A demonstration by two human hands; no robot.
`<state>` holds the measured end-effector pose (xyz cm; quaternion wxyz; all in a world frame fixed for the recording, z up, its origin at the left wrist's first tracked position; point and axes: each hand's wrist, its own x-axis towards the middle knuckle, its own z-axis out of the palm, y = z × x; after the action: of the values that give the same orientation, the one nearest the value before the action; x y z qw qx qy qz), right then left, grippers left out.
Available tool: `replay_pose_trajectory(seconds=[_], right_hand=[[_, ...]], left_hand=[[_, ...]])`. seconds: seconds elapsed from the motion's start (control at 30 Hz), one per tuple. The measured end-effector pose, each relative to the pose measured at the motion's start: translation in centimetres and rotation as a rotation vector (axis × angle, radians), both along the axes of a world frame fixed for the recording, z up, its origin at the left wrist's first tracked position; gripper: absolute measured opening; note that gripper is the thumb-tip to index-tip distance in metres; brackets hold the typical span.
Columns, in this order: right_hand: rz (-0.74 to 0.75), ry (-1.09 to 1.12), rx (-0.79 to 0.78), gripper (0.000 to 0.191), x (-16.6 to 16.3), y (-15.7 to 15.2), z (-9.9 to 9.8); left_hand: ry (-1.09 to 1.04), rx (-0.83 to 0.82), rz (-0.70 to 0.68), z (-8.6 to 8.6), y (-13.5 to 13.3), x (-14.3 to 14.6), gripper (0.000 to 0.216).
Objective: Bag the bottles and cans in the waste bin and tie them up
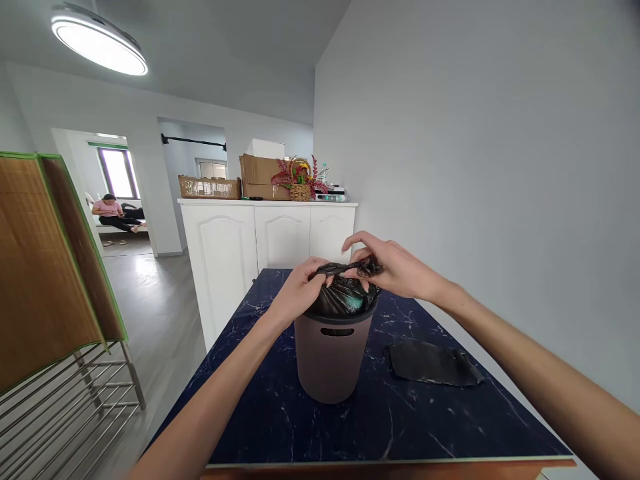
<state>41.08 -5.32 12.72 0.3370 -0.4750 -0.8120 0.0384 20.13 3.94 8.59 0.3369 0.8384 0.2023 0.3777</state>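
Note:
A small grey-brown bin [333,357] stands on a dark blue marbled table [280,413]. A black plastic bag [345,297] bulges out of its top, with something teal showing inside. My left hand [299,290] pinches the bag's gathered top from the left. From the right, my right hand [393,267] grips the twisted end of the same bag, thumb and fingers closed round it, one finger lifted.
A folded black bag [433,363] lies flat on the table right of the bin. A white cabinet [270,243] with cardboard boxes and a flower basket [300,180] stands behind. A bamboo screen [45,267] over a metal rack stands left. A person [114,212] sits in the far room.

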Motion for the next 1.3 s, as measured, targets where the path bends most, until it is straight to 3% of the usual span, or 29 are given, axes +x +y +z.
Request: replay_pose_trajectory(seconds=[0.1, 0.2, 0.37, 0.47, 0.63, 0.77, 1.0, 1.17, 1.3], right_hand=[[-0.118, -0.014, 0.273, 0.009, -0.1, 1.0, -1.4], [-0.143, -0.058, 0.65, 0.014, -0.8, 1.9, -2.6], [-0.235, -0.141, 1.009, 0.017, -2.6, 2.8, -3.6], [-0.279, -0.236, 1.097, 0.024, -3.2, 3.1, -3.8], [-0.18, -0.355, 0.894, 0.014, -2.8, 3.1, -4.2], [-0.091, -0.274, 0.655, 0.015, -2.3, 2.5, -4.8], [-0.135, 0.071, 0.045, 0.007, -3.2, -1.0, -6.0], [-0.136, 0.201, -0.112, 0.013, -2.2, -2.8, -6.9], [-0.142, 0.236, -0.201, 0.03, -1.2, -0.9, -6.5]], left_hand=[[0.009, 0.123, 0.017, -0.1, -0.5, -0.1, 0.032], [-0.01, 0.176, -0.004, -0.3, -0.8, 0.0, 0.034], [-0.166, -0.205, -0.045, 0.0, -0.5, 0.3, 0.062], [-0.201, -0.355, -0.036, 0.3, -0.6, 0.4, 0.056], [-0.268, -0.487, -0.013, 0.1, -0.4, 0.1, 0.045], [-0.253, -0.356, 0.112, -0.6, 1.2, -0.3, 0.049], [-0.218, -0.186, 0.298, -1.7, 6.4, -0.6, 0.038], [-0.219, -0.207, 0.304, -2.3, 7.7, -0.8, 0.04], [-0.289, -0.124, 0.231, -1.6, 6.1, -0.9, 0.043]])
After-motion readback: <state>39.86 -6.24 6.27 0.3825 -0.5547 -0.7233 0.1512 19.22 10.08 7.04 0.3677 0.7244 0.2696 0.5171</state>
